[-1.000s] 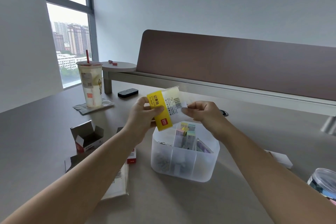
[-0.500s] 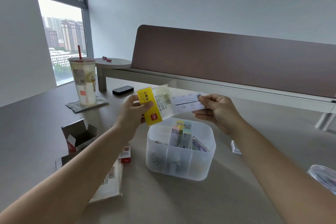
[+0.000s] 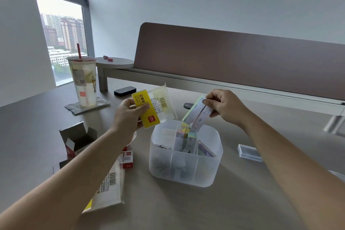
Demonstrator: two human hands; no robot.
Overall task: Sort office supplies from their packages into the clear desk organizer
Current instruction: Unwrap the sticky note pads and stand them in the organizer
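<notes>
The left hand [image 3: 128,115] is gripping a yellow-labelled clear packet [image 3: 153,107], thumb curled over its label, holding it up just left of the clear organizer [image 3: 186,157] sitting on the desk [image 3: 233,201]; the right hand [image 3: 223,107] is pinching a pad of pastel notes [image 3: 196,115] (tilted, lower end over the organizer's far compartment); coloured pads and metal clips are lying in other compartments; an open box [image 3: 77,141] and a drink cup [image 3: 83,80] are standing far left.
</notes>
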